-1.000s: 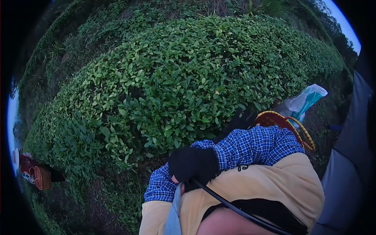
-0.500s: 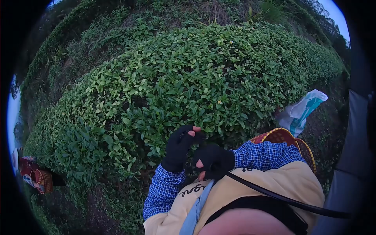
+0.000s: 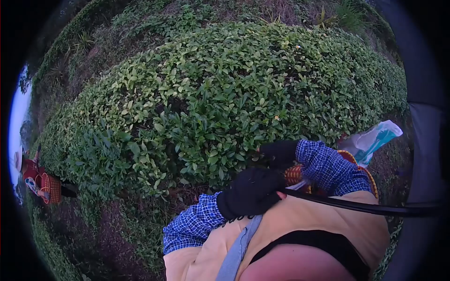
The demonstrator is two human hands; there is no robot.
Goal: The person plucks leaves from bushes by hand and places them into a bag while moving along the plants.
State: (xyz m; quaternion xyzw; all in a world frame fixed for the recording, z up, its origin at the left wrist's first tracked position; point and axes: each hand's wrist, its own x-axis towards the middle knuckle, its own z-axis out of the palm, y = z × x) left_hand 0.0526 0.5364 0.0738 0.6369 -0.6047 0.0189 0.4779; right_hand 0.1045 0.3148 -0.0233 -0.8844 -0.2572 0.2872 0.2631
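Note:
My left hand [image 3: 251, 194], in a black fingerless glove, is closed on the end of a black rod [image 3: 347, 203] in front of my chest. Just beyond it, my right hand [image 3: 280, 153], also gloved in black, is at the near edge of the leafy green bush [image 3: 225, 103]; its fingers are mostly hidden. A red and yellow woven basket [image 3: 294, 174] shows partly behind my hands and right sleeve. Down my beige top hangs a blue-grey strap [image 3: 239, 248].
A white and teal bag [image 3: 377, 140] sticks up beside the basket at the right. Dark sheet-like material [image 3: 424, 154] hangs along the right side. At the far left stands a person in dark red [image 3: 30, 171] with a woven basket [image 3: 52, 188].
The rod has passed from my right hand to my left hand. My right hand has let go and moved out to the bush edge. The view has shifted a little.

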